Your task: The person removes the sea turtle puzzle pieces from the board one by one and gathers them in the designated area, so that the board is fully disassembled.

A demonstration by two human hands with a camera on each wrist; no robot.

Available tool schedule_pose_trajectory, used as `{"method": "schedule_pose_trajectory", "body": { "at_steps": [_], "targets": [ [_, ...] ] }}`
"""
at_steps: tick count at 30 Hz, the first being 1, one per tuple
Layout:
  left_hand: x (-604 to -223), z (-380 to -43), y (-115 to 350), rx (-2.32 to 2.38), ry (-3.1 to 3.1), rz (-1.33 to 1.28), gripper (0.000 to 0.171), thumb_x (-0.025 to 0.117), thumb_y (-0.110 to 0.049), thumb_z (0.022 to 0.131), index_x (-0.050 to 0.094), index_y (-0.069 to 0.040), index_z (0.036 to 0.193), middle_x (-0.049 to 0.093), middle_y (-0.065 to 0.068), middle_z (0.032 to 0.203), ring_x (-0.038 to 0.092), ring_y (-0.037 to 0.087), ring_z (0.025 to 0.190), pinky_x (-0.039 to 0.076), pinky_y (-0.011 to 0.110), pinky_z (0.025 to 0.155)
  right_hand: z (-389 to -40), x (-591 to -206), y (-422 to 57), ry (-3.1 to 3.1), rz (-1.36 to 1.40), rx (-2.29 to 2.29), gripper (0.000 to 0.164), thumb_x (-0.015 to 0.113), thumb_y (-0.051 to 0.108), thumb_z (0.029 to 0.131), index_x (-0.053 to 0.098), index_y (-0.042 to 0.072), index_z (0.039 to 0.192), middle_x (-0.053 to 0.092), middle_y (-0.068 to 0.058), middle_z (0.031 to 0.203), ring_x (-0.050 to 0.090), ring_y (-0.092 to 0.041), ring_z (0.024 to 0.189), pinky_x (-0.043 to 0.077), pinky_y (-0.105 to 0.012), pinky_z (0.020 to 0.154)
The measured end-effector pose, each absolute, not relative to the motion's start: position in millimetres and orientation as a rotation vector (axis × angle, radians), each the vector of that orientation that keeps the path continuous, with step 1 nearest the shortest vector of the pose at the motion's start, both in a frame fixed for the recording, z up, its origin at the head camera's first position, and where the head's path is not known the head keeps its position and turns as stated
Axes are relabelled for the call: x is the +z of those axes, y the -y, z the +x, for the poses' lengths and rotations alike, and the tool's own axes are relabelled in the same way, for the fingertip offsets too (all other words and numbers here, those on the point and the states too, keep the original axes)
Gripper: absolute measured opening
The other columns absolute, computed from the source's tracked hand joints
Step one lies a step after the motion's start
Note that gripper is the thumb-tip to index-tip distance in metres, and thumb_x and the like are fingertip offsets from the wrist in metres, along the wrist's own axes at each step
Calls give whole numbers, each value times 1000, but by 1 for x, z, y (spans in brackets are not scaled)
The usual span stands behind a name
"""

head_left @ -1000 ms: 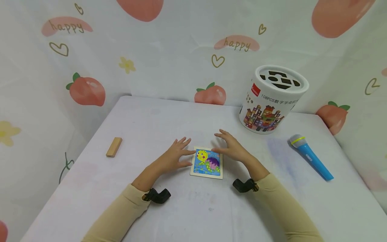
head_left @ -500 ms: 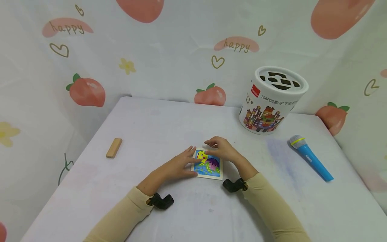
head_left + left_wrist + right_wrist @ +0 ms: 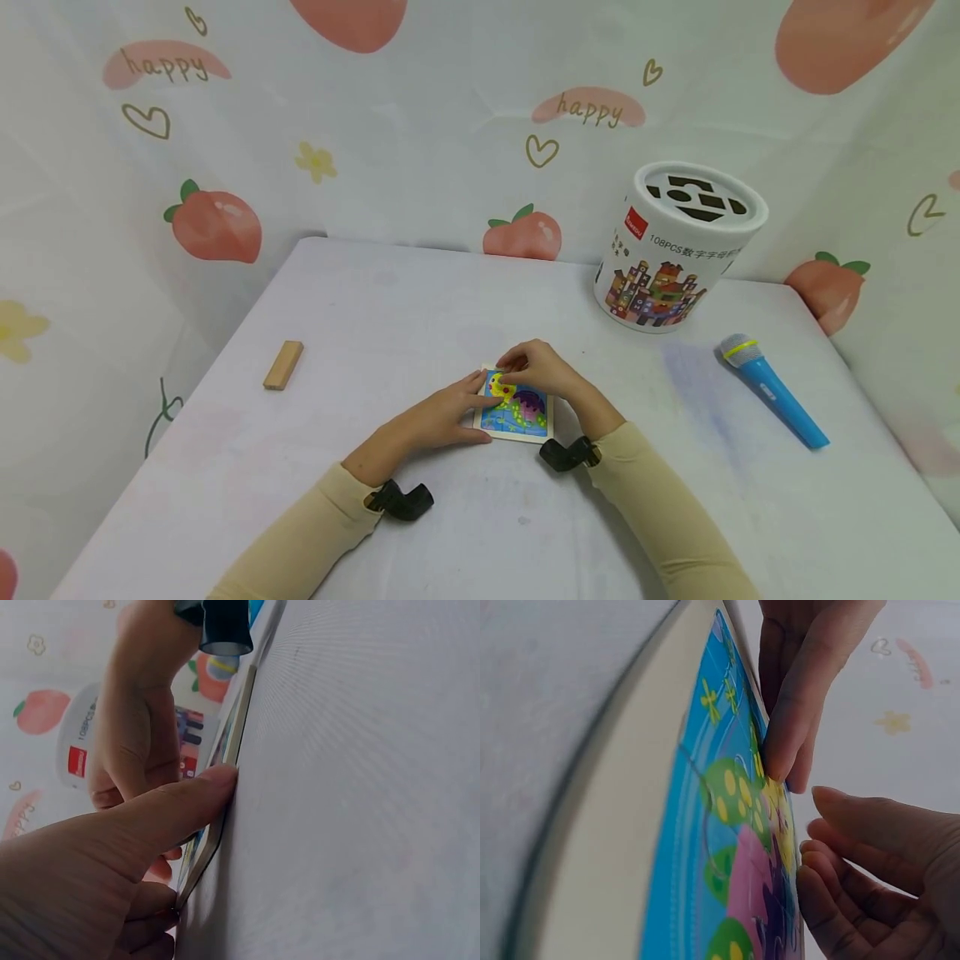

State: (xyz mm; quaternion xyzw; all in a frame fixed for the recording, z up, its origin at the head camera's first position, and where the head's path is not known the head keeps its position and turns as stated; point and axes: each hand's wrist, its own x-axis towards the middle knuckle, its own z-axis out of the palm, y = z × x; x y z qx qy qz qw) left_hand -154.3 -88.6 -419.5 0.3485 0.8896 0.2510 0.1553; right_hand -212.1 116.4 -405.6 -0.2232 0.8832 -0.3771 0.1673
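Note:
A small square turtle puzzle (image 3: pixel 517 417) with a pale wooden frame lies flat on the table in the head view. My left hand (image 3: pixel 442 412) rests at its left side, with the thumb along the frame edge and the index finger reaching straight onto the picture, by the yellow turtle head. Bent over the far left corner is my right hand (image 3: pixel 543 369). In the right wrist view its curved fingers (image 3: pixel 821 896) are right at the puzzle's far side, and the thumb sits close beside them. Nothing shows between that thumb and those fingers.
A wooden block (image 3: pixel 284 365) lies on the left of the table. Toward the back right stands a white tub (image 3: pixel 660 267) with a slotted lid. A blue toy microphone (image 3: pixel 776 392) lies at the right. Behind hangs a peach-patterned cloth (image 3: pixel 420 150).
Both hands came inward from the puzzle's sides. My left hand settled onto its left edge, while my right hand moved left and its fingers curved toward the far left corner. The puzzle stayed put.

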Motion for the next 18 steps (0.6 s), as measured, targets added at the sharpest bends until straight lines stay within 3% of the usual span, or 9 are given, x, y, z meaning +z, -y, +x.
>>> {"method": "schedule_pose_trajectory", "body": {
  "at_steps": [18],
  "targets": [
    [-421, -152, 89, 739, -2542, 1003, 55, 65, -35, 87, 52, -11, 134, 14, 24, 153, 13, 36, 143, 25, 48, 113, -211, -406, -109, -2495, -596, -1053, 20, 68, 8, 84, 70, -2, 101, 70, -12, 94, 61, -12, 77, 54, -23, 71]
  ]
}}
